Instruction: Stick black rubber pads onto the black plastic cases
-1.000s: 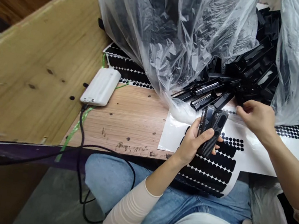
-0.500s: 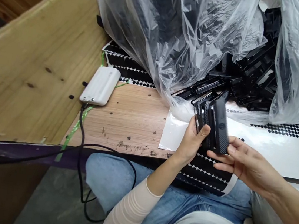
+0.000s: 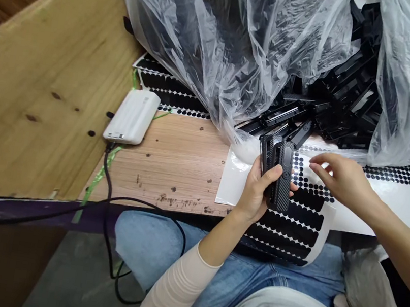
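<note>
While the left hand (image 3: 256, 194) grips carbon-patterned parts (image 3: 279, 172), the right hand (image 3: 343, 178) hovers

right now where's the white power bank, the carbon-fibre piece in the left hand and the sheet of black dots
white power bank (image 3: 131, 117), head view, point on its top face
carbon-fibre piece (image 3: 282, 185), head view, point on its patterned face
sheet of black dots (image 3: 323, 238), head view, point on its white margin
</note>
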Action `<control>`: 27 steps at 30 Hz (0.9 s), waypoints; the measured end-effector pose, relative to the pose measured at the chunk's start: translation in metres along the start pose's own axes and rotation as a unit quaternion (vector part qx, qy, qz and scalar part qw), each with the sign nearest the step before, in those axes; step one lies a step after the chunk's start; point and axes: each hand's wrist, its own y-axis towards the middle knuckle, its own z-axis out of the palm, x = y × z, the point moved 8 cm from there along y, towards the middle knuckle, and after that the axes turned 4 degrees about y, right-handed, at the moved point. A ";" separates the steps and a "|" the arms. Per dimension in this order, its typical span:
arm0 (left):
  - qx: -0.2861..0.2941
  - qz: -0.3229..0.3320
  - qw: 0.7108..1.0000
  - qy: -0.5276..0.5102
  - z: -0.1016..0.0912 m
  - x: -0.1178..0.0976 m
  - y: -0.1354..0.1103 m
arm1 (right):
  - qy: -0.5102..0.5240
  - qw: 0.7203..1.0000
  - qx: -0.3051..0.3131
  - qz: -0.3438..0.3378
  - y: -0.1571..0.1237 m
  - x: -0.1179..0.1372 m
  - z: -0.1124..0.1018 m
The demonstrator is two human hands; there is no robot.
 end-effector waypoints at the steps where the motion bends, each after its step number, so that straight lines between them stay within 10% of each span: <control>1: 0.003 -0.002 1.000 0.001 0.000 0.000 0.000 | -0.060 0.998 -0.016 -0.016 0.012 0.000 0.001; 9: 0.014 -0.007 1.000 0.003 0.001 0.001 -0.001 | -0.202 0.979 0.004 0.024 0.048 0.000 0.022; 15: 0.017 -0.009 1.000 -0.001 0.001 0.001 -0.001 | 0.110 0.991 0.022 0.069 0.035 -0.008 0.006; 19: 0.005 -0.006 1.000 0.002 0.000 0.003 0.000 | 0.386 0.912 0.101 0.092 0.003 0.017 0.009; 27: -0.016 0.004 1.000 0.002 -0.001 0.002 0.000 | 0.421 0.897 0.119 0.069 -0.010 0.049 0.020</control>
